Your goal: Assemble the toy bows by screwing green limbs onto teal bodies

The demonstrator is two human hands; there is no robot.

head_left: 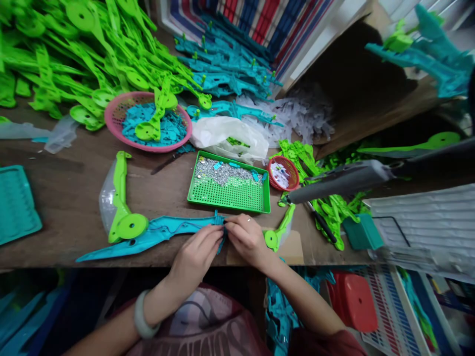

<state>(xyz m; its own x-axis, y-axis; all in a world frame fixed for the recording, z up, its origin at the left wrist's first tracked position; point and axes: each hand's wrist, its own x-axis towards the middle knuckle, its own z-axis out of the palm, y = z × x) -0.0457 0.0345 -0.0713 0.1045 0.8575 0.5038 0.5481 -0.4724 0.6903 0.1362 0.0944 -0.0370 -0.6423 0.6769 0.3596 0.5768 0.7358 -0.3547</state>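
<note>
A long blue plastic part [174,225], shaped like a toy weapon's shell, lies along the table's front edge. A thin dark wire seems to run along it. A green arm with a round disc [131,226] and a clear blade joins its left portion. My left hand [198,252] pinches the part's right end with its fingers closed. Facing it, my right hand [247,240] also has its fingers closed at that end, the fingertips of both nearly meeting. A small dark bit shows between them; its kind is hidden. Another green arm [272,240] lies right of my right hand.
A green perforated tray [228,198] with many screws stands just beyond my hands. Behind are a pink basket [111,123] of blue pieces, a white bag [211,133] and a red basket [293,184]. A grey-handled tool [337,183] hangs at right. Green parts [74,54] pile up back left.
</note>
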